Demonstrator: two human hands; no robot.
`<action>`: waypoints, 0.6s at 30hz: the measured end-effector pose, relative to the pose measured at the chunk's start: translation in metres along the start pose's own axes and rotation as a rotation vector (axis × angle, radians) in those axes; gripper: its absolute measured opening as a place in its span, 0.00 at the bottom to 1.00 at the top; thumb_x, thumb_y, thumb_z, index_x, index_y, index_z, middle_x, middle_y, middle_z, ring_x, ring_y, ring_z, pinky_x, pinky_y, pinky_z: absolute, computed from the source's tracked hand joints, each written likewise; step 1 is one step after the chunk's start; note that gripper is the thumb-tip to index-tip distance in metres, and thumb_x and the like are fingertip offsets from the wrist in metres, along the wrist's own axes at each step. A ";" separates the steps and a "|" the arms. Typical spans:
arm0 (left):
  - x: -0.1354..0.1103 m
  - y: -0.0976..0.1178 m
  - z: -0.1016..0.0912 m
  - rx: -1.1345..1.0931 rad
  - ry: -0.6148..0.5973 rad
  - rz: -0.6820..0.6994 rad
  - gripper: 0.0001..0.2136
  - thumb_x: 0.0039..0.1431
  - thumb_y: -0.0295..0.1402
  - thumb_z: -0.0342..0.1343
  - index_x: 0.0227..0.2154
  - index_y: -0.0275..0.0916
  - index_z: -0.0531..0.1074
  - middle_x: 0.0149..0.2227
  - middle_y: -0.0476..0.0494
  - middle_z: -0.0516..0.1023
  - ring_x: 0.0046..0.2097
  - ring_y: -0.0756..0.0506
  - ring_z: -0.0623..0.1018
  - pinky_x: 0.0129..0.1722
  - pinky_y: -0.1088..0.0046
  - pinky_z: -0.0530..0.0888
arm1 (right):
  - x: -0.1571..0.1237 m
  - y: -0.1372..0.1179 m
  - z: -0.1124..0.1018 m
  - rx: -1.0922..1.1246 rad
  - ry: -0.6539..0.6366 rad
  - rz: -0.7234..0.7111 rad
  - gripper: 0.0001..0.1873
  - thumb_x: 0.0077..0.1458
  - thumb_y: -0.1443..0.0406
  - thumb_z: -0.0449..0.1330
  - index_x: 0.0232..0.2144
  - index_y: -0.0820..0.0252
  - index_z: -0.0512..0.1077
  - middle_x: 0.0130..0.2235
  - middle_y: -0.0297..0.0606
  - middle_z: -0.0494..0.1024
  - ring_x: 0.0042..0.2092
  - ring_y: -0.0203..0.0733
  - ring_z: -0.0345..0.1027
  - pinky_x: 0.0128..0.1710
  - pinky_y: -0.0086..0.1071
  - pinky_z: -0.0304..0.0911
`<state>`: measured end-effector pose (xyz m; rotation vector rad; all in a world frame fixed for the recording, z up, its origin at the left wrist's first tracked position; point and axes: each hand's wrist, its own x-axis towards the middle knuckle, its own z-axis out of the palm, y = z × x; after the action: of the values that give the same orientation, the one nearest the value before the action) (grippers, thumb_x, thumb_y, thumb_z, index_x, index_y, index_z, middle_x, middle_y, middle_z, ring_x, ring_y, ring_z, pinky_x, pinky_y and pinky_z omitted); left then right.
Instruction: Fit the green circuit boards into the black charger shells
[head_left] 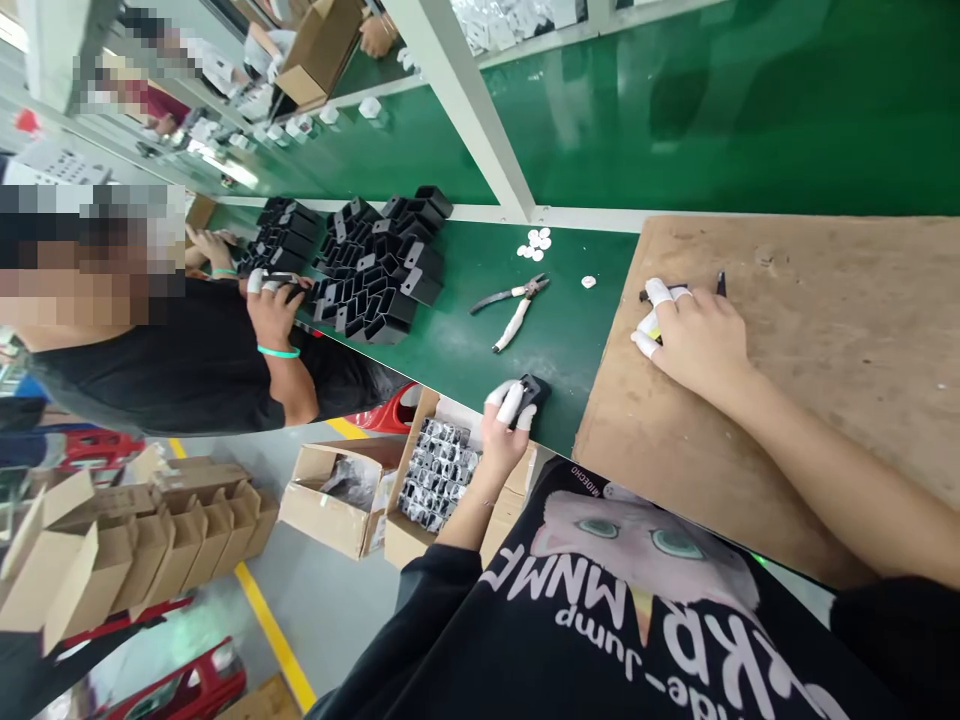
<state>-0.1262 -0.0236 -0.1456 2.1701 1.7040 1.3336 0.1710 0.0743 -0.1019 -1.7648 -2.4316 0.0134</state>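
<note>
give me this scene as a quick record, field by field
left hand: holding a black part near the bench edge
right hand: fingers around a partly hidden item, over a brown board
between hands, farther back: pliers, handles spread
behind pliers: small white discs
left of pliers: piled black tubes
bench: green

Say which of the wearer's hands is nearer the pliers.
Left. The left hand, holding a black part, is just below the pliers in frame; the right hand is farther off, over the brown board.
</note>
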 end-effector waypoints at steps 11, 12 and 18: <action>0.069 0.089 -0.011 -1.319 0.145 -1.133 0.12 0.60 0.40 0.57 0.42 0.39 0.76 0.48 0.43 0.80 0.46 0.48 0.80 0.49 0.71 0.78 | -0.007 -0.034 -0.054 0.111 0.160 -0.190 0.40 0.59 0.48 0.55 0.64 0.67 0.55 0.47 0.53 0.78 0.48 0.60 0.71 0.45 0.46 0.64; 0.074 0.095 -0.013 -1.377 0.093 -1.181 0.12 0.63 0.39 0.54 0.42 0.38 0.75 0.48 0.42 0.79 0.46 0.49 0.80 0.50 0.72 0.78 | -0.006 -0.043 -0.062 0.185 0.174 -0.235 0.40 0.59 0.47 0.55 0.64 0.65 0.56 0.49 0.52 0.78 0.49 0.60 0.71 0.44 0.46 0.65; 0.096 0.101 -0.015 -1.413 -0.172 -1.126 0.15 0.65 0.40 0.46 0.43 0.37 0.73 0.48 0.40 0.78 0.47 0.48 0.79 0.48 0.73 0.77 | 0.006 -0.086 -0.084 0.383 0.320 -0.418 0.38 0.58 0.49 0.58 0.64 0.62 0.56 0.58 0.51 0.72 0.54 0.58 0.69 0.49 0.49 0.68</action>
<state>-0.0598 0.0100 -0.0270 0.3833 0.9283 1.1902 0.0980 0.0468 -0.0105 -0.9999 -2.3154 0.1326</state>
